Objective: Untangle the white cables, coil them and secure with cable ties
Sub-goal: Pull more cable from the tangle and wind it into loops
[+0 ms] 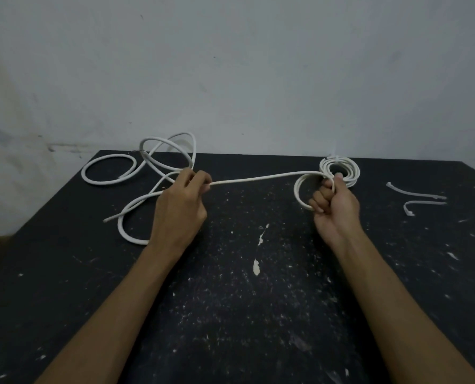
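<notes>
Our left hand (179, 209) pinches the white cable (261, 178), stretched taut above the dark surface (230, 300). Our right hand (334, 206) grips its small loop (298, 194); loose loops (164, 159) lie far left, a finished coil (349, 169) behind the right hand.

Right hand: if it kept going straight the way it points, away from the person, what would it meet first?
Probably the finished coil, lying just beyond the right hand on the table; depth is unclear.

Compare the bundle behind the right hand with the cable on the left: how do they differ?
The bundle is wound in tight stacked rings; the loose cable sprawls in wide crossing loops. The bundle lies untouched behind the right hand; the loose cable runs through the left hand to a loop gripped by the right. Both are white.
</notes>
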